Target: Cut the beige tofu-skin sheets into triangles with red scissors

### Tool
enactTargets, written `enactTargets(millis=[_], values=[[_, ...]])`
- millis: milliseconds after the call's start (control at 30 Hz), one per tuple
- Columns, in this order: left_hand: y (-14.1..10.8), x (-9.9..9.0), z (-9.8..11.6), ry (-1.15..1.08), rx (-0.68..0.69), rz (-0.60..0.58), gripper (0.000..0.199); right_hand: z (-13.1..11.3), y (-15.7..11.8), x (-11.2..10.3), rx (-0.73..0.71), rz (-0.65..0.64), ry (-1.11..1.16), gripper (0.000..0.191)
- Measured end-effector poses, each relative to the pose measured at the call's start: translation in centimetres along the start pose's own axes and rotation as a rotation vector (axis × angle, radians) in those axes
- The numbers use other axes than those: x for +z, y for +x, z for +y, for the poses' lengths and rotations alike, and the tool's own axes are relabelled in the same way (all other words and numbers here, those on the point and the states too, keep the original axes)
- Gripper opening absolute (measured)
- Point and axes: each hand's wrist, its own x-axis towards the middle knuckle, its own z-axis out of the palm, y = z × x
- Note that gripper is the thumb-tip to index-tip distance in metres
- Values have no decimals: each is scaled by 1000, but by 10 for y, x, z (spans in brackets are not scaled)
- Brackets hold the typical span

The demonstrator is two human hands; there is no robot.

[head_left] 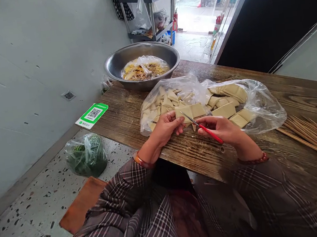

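My left hand (169,126) pinches the left edge of a beige folded tofu sheet (197,110) between thumb and fingers. In my right hand (218,127) are scissors (209,132) with red handles, their blades lying against the sheet from the lower right. Just behind my left hand, a clear plastic bag (155,90) holds many small cut pieces, some of them triangular. A second clear bag (271,110), open beyond my right hand, has larger folded sheets (224,110) in and on it. A pointed piece hangs below the held sheet.
A steel basin (113,64) with bagged yellowish food and sticks stands at the table's far left. Wooden skewers (313,132) lie at the right. A green QR card (92,115) rests on the left corner. On the floor sit a bag of greens (87,156) and a wooden stool (82,203).
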Motion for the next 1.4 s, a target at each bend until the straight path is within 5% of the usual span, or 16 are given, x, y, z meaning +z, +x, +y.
enactTargets(millis=[567, 900, 1400], values=[[0, 0, 0, -8, -54, -46, 41, -2, -1, -1, -41, 23, -7, 53], [1, -1, -5, 48, 78, 48, 41, 2, 1, -4, -13, 49, -57, 60], [1, 1, -1, 115, 61, 47, 36, 3, 14, 4, -99, 50, -123, 44]])
